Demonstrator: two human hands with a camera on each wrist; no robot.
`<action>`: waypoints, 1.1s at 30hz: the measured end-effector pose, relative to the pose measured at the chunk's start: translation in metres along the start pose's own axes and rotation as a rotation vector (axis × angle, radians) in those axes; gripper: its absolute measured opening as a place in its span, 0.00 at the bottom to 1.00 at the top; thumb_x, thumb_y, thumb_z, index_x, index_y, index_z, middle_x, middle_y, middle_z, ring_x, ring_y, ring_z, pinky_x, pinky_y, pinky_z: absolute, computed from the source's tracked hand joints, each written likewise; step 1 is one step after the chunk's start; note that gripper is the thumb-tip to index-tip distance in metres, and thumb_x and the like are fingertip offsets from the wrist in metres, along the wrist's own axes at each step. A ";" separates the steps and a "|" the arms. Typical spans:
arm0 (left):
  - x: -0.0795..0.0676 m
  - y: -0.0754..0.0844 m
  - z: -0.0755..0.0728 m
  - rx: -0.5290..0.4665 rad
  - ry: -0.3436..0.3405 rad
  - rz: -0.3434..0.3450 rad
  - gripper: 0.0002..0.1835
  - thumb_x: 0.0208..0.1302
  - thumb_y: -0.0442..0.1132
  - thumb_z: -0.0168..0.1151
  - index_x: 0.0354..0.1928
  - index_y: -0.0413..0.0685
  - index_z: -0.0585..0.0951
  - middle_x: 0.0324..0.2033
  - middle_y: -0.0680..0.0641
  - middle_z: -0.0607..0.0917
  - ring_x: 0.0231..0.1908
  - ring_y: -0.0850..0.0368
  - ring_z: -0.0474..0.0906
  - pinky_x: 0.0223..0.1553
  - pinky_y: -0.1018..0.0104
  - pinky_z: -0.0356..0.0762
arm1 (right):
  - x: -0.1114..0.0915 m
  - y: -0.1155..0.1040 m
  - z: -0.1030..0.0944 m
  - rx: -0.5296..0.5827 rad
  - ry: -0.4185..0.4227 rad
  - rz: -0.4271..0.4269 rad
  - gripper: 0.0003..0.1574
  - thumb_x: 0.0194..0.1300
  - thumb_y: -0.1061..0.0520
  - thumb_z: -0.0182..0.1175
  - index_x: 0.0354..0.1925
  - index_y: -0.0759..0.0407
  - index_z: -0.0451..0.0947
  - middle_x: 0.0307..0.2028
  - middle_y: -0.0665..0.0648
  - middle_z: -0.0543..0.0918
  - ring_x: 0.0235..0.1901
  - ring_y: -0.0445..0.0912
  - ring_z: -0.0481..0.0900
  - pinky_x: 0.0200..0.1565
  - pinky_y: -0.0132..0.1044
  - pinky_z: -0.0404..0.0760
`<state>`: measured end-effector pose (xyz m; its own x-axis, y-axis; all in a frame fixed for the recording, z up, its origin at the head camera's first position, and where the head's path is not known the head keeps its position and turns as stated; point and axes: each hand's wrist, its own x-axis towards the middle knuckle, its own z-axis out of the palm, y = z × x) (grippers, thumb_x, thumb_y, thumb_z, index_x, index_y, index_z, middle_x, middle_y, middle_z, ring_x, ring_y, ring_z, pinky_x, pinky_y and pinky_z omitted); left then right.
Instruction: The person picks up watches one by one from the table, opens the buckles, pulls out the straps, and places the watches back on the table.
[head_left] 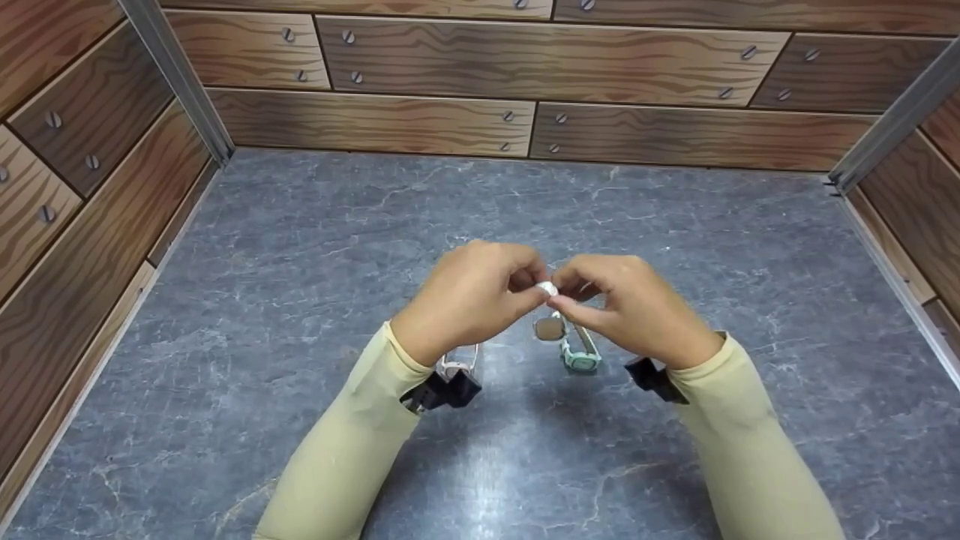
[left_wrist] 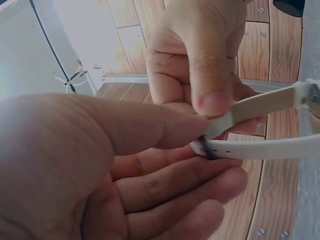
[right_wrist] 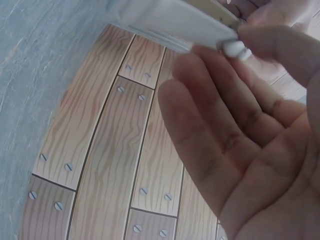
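A watch's white strap (head_left: 547, 288) is between both hands near the middle of the head view. My left hand (head_left: 480, 296) pinches one strap end at its dark buckle or loop, where small holes (left_wrist: 228, 151) show. My right hand (head_left: 626, 304) pinches the other piece, its beige inner side (left_wrist: 265, 106) turned into view in the left wrist view. In the right wrist view the right hand's other fingers (right_wrist: 220, 105) extend below the white strap (right_wrist: 175, 22). Just under the hands appears a squarish brown-faced piece (head_left: 550, 328).
A mint-green watch (head_left: 582, 361) lies on the grey marbled table (head_left: 525, 465) below the right hand. A pale pink watch (head_left: 457, 368) is partly hidden behind the left wrist and its black camera (head_left: 454, 390). Wood-patterned walls (head_left: 427, 56) enclose the back and sides.
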<state>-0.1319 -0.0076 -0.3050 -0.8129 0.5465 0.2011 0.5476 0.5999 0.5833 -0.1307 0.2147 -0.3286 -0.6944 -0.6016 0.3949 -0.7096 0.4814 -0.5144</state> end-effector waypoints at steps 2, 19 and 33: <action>0.000 0.000 0.000 -0.025 0.025 -0.001 0.06 0.71 0.44 0.68 0.42 0.52 0.87 0.36 0.56 0.91 0.33 0.65 0.84 0.38 0.64 0.81 | 0.000 -0.001 -0.001 0.034 0.025 0.013 0.03 0.70 0.59 0.68 0.40 0.58 0.85 0.36 0.48 0.88 0.35 0.40 0.87 0.39 0.34 0.87; 0.002 -0.003 -0.001 0.025 0.062 0.142 0.06 0.71 0.42 0.66 0.46 0.53 0.86 0.41 0.56 0.90 0.42 0.63 0.86 0.45 0.66 0.81 | 0.000 -0.002 -0.002 -0.033 0.116 -0.022 0.05 0.67 0.60 0.71 0.39 0.54 0.83 0.35 0.43 0.86 0.37 0.37 0.84 0.41 0.33 0.82; -0.001 -0.004 0.000 0.190 0.023 0.188 0.04 0.69 0.42 0.68 0.40 0.52 0.87 0.34 0.56 0.90 0.32 0.64 0.83 0.37 0.65 0.82 | -0.001 0.001 0.001 -0.119 0.017 -0.081 0.05 0.65 0.60 0.72 0.39 0.55 0.84 0.36 0.48 0.89 0.38 0.40 0.88 0.41 0.38 0.86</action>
<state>-0.1332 -0.0109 -0.3072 -0.6965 0.6467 0.3108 0.7150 0.5894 0.3760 -0.1303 0.2153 -0.3299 -0.6357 -0.6311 0.4446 -0.7717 0.5047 -0.3869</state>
